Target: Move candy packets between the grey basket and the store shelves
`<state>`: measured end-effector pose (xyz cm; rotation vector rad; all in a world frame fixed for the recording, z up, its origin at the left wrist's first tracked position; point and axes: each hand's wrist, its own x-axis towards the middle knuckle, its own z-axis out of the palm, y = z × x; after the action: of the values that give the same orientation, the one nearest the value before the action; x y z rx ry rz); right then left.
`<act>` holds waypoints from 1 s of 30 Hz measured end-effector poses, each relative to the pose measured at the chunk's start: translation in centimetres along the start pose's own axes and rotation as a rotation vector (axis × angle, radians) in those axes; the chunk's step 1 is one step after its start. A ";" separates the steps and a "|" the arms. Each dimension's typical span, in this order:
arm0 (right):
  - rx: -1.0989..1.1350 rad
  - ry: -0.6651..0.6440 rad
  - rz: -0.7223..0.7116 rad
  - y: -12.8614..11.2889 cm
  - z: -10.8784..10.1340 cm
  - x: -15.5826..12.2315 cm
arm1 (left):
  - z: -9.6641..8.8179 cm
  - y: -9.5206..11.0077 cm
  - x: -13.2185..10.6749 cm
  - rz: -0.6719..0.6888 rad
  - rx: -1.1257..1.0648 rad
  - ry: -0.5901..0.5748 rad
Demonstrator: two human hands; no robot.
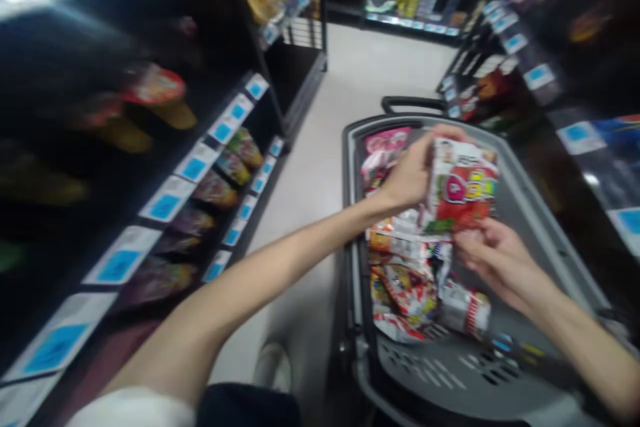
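My left hand [413, 173] grips the upper left edge of a red and white snack packet [463, 187] held above a grey shopping basket [525, 213]. My right hand [493, 257] pinches the packet's lower edge from beneath. Under the packet, the basket holds several more snack packets [410, 280] in a loose pile. The picture is blurred by motion.
Dark store shelves with blue price tags [193, 170] and snack bags run along the left. More shelves [540, 73] stand on the right and across the far end of the aisle. A pale floor [350, 80] runs between them. My shoe [273, 367] shows below.
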<state>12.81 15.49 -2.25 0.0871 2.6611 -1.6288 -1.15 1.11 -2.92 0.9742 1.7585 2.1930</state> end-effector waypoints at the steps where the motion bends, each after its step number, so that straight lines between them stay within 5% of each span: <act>1: 0.163 0.016 0.104 0.1 -0.1 -0.3 | 0.0 -0.6 0.0 -0.022 -0.129 0.027; 3: 0.425 0.089 0.218 0.4 0.2 -0.3 | 0.1 -0.9 0.0 -0.117 -0.334 0.072; 7: 0.551 0.194 0.230 0.8 0.4 0.2 | 0.0 0.9 -0.3 -0.308 -0.583 0.167; 14: 0.520 0.192 0.284 0.9 0.0 0.0 | 0.4 0.6 -1.0 -0.405 -0.603 0.272; 20: 0.530 0.170 0.288 1.0 0.1 0.0 | 1.0 0.5 -1.0 -0.384 -0.595 0.405; 30: 0.415 0.174 0.203 0.7 -0.9 -0.9 | 1.5 0.3 -0.7 -0.291 -0.484 0.420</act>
<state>13.77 16.57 -2.46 0.5073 2.2786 -2.1525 0.38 1.91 -2.79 0.1492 1.2793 2.5563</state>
